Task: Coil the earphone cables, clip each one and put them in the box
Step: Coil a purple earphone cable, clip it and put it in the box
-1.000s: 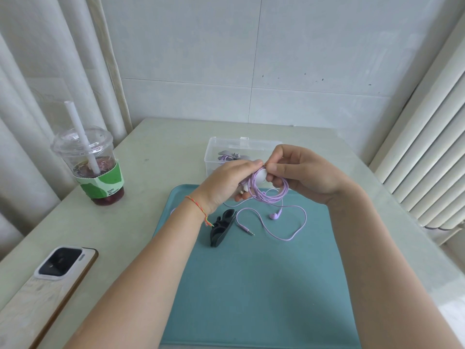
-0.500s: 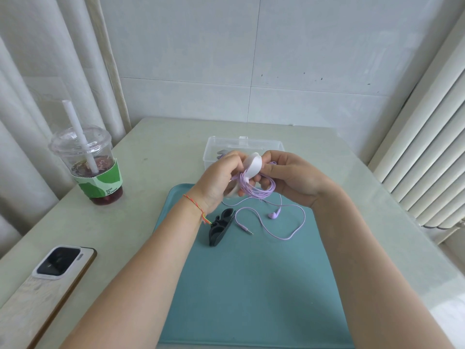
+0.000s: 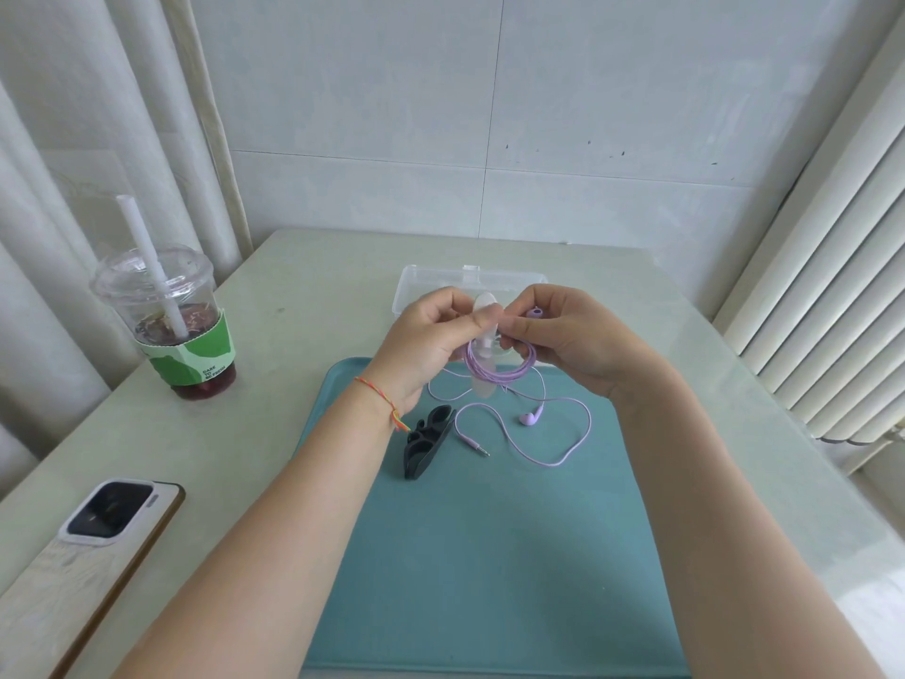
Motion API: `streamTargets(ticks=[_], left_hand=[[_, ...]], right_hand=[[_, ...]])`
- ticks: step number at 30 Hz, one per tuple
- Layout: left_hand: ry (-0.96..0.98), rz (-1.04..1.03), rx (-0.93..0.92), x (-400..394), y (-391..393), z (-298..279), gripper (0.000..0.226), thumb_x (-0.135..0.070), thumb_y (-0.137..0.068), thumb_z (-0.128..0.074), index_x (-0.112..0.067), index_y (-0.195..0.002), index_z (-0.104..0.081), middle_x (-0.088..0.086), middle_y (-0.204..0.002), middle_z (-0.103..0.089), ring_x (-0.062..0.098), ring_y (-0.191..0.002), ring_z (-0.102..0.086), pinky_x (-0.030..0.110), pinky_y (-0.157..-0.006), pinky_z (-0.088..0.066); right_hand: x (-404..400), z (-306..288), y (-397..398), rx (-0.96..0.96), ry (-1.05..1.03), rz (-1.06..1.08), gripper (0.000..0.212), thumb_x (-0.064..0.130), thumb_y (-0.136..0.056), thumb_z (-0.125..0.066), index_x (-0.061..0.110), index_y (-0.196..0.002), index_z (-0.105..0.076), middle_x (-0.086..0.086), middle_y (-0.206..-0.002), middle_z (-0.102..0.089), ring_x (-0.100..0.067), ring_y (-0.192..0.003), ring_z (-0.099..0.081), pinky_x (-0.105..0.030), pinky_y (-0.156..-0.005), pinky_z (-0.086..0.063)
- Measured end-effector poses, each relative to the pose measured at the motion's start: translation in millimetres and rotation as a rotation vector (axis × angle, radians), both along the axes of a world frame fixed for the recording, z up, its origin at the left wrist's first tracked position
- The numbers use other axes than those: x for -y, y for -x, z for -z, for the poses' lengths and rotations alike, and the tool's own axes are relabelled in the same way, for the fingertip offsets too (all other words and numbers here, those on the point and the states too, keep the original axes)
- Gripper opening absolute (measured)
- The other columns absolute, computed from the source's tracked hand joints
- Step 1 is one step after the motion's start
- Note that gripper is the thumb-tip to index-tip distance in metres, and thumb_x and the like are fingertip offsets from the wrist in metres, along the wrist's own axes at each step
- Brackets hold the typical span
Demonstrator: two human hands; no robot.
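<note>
We hold the coiled lilac earphone cable [image 3: 499, 372] above the far edge of the flat teal mat [image 3: 489, 556]. The left hand [image 3: 431, 343] pinches a translucent white clip [image 3: 486, 330] at the top of the coil. The right hand [image 3: 573, 335] grips the coil's right side; one lilac earbud [image 3: 535, 312] shows at its fingers. The cable's loose tail, a second earbud [image 3: 531, 418] and the plug [image 3: 474, 443] lie on the mat. Left of the plug lie black clips [image 3: 426, 441], possibly several. Behind our hands stands the clear plastic box [image 3: 416, 286]. On the worktop [image 3: 303, 296], left, a lidded drink cup [image 3: 171, 321]; near left, a phone [image 3: 98, 546].
</note>
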State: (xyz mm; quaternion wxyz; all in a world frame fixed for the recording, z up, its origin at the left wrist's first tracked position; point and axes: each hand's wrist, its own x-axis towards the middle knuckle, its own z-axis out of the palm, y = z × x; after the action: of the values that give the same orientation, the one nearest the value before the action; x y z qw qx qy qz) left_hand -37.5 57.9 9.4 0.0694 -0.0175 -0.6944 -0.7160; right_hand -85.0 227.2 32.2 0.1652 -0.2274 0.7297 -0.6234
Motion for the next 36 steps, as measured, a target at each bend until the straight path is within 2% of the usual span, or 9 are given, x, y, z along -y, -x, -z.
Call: streamTargets(ticks=[4,7,9,14,20,25,28,32,36], left_hand=[[0.053,0.010,0.037,4.0,0.8,1.2,0.020,-0.021,-0.079,-0.079,-0.009,-0.090,-0.066,0.026,-0.089,-0.068,0.024,-0.074,-0.057,0.029,-0.065,-0.048],[0.067,-0.022,0.038,2.4,2.5,3.2,0.030,-0.018,-0.080,-0.078,0.002,-0.097,-0.065,0.014,-0.084,-0.070,0.019,-0.070,-0.063,0.026,-0.062,-0.051],[0.054,-0.065,0.035,1.3,4.1,5.3,0.032,-0.019,-0.080,-0.077,0.006,-0.095,-0.063,0.009,-0.079,-0.069,0.018,-0.066,-0.062,0.026,-0.062,-0.052],[-0.008,-0.172,0.034,2.5,8.2,9.2,0.036,-0.021,-0.080,-0.078,0.010,-0.090,-0.063,0.011,-0.077,-0.061,0.019,-0.064,-0.051,0.020,-0.056,-0.045],[-0.012,-0.090,0.063,-0.6,6.8,7.3,0.031,-0.017,-0.087,-0.070,0.010,-0.100,-0.061,0.014,-0.077,-0.066,0.018,-0.058,-0.063,0.028,-0.060,-0.056],[-0.075,-0.119,0.074,2.0,7.7,7.4,0.031,-0.017,-0.089,-0.069,0.010,-0.100,-0.061,0.024,-0.091,-0.066,0.028,-0.070,-0.064,0.035,-0.066,-0.059],[-0.097,-0.144,0.105,4.5,7.1,5.3,0.034,-0.023,-0.088,-0.070,0.008,-0.101,-0.063,0.024,-0.095,-0.069,0.025,-0.071,-0.062,0.029,-0.060,-0.056],[-0.147,-0.192,0.120,6.3,6.3,4.1,0.025,-0.026,-0.087,-0.071,-0.005,-0.098,-0.062,0.009,-0.084,-0.068,0.021,-0.067,-0.059,0.023,-0.051,-0.051],[-0.211,-0.262,0.075,3.6,7.9,6.1,0.022,-0.020,-0.087,-0.072,-0.007,-0.076,-0.057,0.017,-0.082,-0.067,0.028,-0.067,-0.062,0.034,-0.061,-0.057]], right_hand=[[-1.3,-3.4,-2.3,-0.148,-0.165,0.046,0.014,0.013,-0.084,-0.073,0.006,-0.081,-0.061,-0.006,-0.069,-0.065,-0.015,-0.063,-0.055,-0.027,-0.065,-0.047],[-0.3,-4.5,-3.3,-0.248,-0.305,0.067,0.013,0.016,-0.087,-0.070,0.007,-0.083,-0.061,-0.016,-0.077,-0.067,-0.015,-0.063,-0.053,-0.029,-0.066,-0.045],[1.9,-4.2,-4.1,-0.299,-0.386,0.075,0.009,0.018,-0.089,-0.065,0.012,-0.084,-0.060,-0.011,-0.080,-0.068,-0.014,-0.065,-0.052,-0.029,-0.067,-0.045],[6.7,-6.2,-8.5,-0.341,-0.491,0.062,0.005,0.017,-0.095,-0.052,0.016,-0.097,-0.057,-0.001,-0.087,-0.063,-0.011,-0.072,-0.052,-0.026,-0.067,-0.043],[7.8,-8.4,-12.5,-0.391,-0.607,0.019,0.010,0.021,-0.094,-0.050,0.015,-0.102,-0.049,0.004,-0.090,-0.052,-0.014,-0.076,-0.046,-0.025,-0.063,-0.037],[9.0,-5.2,-8.4,-0.378,-0.536,0.074,0.009,0.014,-0.090,-0.054,0.019,-0.096,-0.056,0.001,-0.091,-0.057,-0.015,-0.077,-0.051,-0.027,-0.067,-0.042],[6.1,-2.9,-4.7,-0.304,-0.412,0.101,0.009,0.011,-0.090,-0.058,0.013,-0.098,-0.063,-0.010,-0.094,-0.067,-0.020,-0.079,-0.057,-0.032,-0.073,-0.048],[4.3,-1.6,-3.2,-0.285,-0.315,0.103,0.013,0.008,-0.091,-0.061,0.009,-0.102,-0.068,-0.004,-0.082,-0.065,-0.013,-0.066,-0.053,-0.021,-0.063,-0.047],[6.9,-1.7,-3.1,-0.280,-0.299,0.125,0.018,0.009,-0.091,-0.061,0.016,-0.105,-0.069,-0.003,-0.084,-0.068,-0.005,-0.057,-0.053,-0.016,-0.058,-0.047]])
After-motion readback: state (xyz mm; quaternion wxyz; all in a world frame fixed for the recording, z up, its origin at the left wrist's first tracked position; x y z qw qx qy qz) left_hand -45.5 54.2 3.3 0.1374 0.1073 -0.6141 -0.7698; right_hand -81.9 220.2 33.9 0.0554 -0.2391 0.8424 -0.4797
